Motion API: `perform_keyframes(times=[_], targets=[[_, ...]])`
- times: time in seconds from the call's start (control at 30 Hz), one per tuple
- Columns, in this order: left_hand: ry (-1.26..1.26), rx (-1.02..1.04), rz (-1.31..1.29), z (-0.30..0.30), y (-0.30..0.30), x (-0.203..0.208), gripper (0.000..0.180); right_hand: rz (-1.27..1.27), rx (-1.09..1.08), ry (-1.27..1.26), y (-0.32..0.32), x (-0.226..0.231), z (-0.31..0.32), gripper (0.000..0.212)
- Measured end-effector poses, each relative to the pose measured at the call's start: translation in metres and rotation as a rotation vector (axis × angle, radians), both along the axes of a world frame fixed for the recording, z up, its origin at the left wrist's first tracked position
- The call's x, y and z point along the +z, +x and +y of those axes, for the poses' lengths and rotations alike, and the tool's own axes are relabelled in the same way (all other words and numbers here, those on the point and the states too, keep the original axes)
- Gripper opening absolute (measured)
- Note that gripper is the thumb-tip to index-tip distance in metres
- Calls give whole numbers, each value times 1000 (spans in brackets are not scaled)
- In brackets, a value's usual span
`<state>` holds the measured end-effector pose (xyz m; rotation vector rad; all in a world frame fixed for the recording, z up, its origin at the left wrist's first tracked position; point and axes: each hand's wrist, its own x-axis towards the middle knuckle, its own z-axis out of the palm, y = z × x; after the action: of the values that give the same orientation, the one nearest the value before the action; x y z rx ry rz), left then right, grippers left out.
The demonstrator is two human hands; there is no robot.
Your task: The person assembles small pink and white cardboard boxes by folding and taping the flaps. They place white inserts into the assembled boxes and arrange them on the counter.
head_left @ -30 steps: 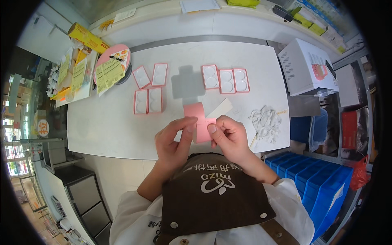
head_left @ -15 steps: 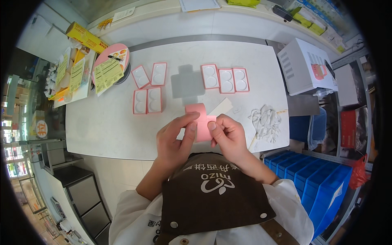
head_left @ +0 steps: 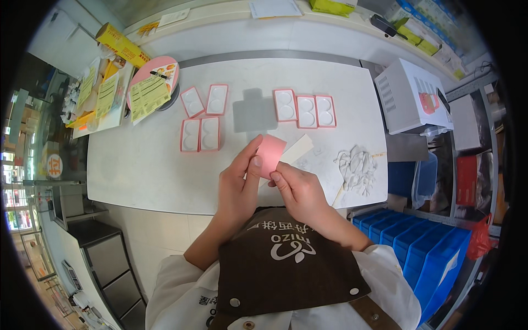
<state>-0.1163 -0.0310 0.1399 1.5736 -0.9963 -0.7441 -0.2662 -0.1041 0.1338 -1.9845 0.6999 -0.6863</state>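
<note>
Over the near middle of the table, my two hands hold a curved pink card band (head_left: 271, 150). My left hand (head_left: 237, 184) is closed on its left side, thumb in front. With its thumb and fingers, my right hand (head_left: 301, 192) pinches the lower right corner. Just beyond the band lies a flat off-white strip (head_left: 300, 149), partly covered by my hands. Farther back is a grey cross-shaped patch (head_left: 256, 113) on the table. Pink-rimmed trays with white round-welled inserts stand to its left (head_left: 209, 133) and to its right (head_left: 306, 111).
A crumpled white cloth (head_left: 358, 170) lies at the table's right. Back left stands a pink round turntable (head_left: 144, 69) with yellow-green sheets and a pen on it. A white microwave (head_left: 407, 91) stands beyond the right edge, blue bins (head_left: 412, 236) below right.
The pink band has turned, its outer curve now facing up. My right hand has shifted down to its lower corner, and my left hand has moved slightly up along its side.
</note>
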Motion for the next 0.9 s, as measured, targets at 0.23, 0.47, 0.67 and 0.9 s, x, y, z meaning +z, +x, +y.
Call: perform_keyframes(times=[0.23, 0.47, 0.67, 0.9], targets=[[17, 13, 28, 2, -8, 0, 47, -72, -42, 148, 2, -1, 4, 22], [-197, 56, -457, -6, 7, 4, 56, -25, 148, -16, -14, -3, -23, 13], [36, -510, -312, 4, 39, 14, 47, -55, 263, -224, -21, -4, -29, 9], [15, -348, -86, 3, 28, -2, 23, 73, 156, -30, -16, -2, -24, 13]])
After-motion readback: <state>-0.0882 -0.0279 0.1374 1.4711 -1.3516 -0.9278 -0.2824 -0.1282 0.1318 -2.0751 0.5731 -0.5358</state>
